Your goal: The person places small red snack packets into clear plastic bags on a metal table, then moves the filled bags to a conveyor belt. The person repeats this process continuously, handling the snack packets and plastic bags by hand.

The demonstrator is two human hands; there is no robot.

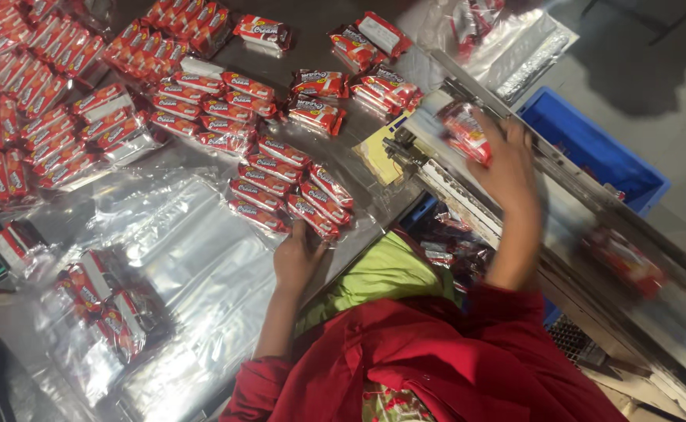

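Note:
My left hand (296,254) rests on the table against the near end of a row of red biscuit packets (288,187), its fingers touching the nearest packet. My right hand (507,160) is raised over the metal conveyor chute (593,203) and grips a red biscuit packet (464,131); both are blurred by motion. Another red packet (624,262) lies further down the chute, also blurred. My red sleeves and green cloth fill the bottom of the view.
Many red packets lie in rows and piles across the steel table (359,168). Clear plastic bags (179,250) are spread at left, some filled with packets (101,305). A blue crate (593,144) stands beyond the chute.

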